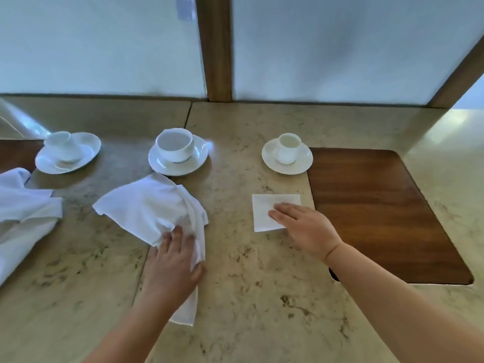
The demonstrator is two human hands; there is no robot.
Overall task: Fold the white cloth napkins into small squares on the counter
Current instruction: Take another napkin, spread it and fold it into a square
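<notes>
A small folded white square napkin (267, 208) lies on the beige stone counter (248, 271), right of centre. My right hand (303, 226) rests flat on its near right part, fingers together and stretched out. Left of it, a loose, crumpled white napkin (146, 205) lies spread on the counter. My left hand (175, 260) grips its near edge, thumb and fingers closed on the bunched cloth, and a strip hangs down past my wrist. More unfolded white napkins (23, 213) are heaped at the far left edge.
Three white cups on saucers stand in a row behind the napkins: left (65, 150), middle (176, 150), right (287, 153). A dark wooden inset panel (379, 213) fills the counter's right side. A wall with a wooden post (216, 48) closes the back.
</notes>
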